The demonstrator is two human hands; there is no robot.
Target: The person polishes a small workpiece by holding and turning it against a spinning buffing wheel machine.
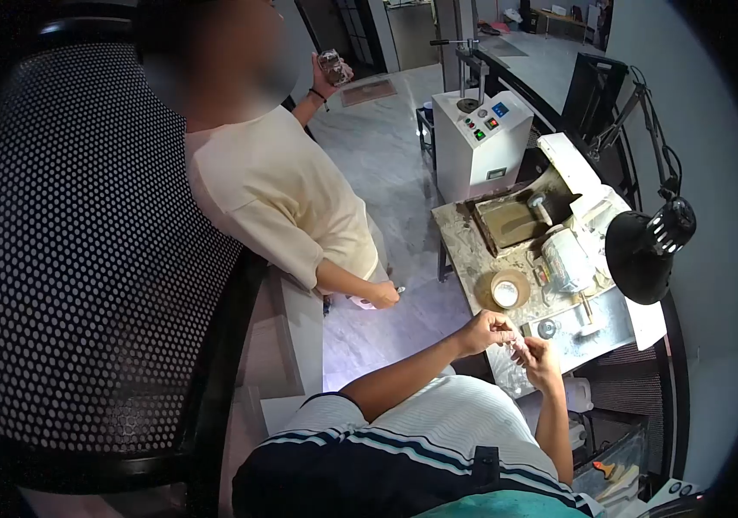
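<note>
My left hand (484, 334) is closed, with thumb and fingers pinched on one end of a small, pale pinkish-white piece (517, 342). My right hand (543, 364) grips the other end from below and to the right. The piece is too small and too covered by fingers to tell its kind. Both hands are in front of my body, over the near edge of the worktable (460, 226). Just beyond them stands a round tub (522, 278) holding a whitish cup (505, 294). A small dark round object (547, 329) lies close to my right hand.
A motor with a shaft (566, 259) and a water-filled tray (507, 226) occupy the worktable. A black lamp (641, 250) hangs over its right side. Behind stands a white machine (481, 142) with lit buttons. Another person (287, 186) at left holds a dark lump (333, 67).
</note>
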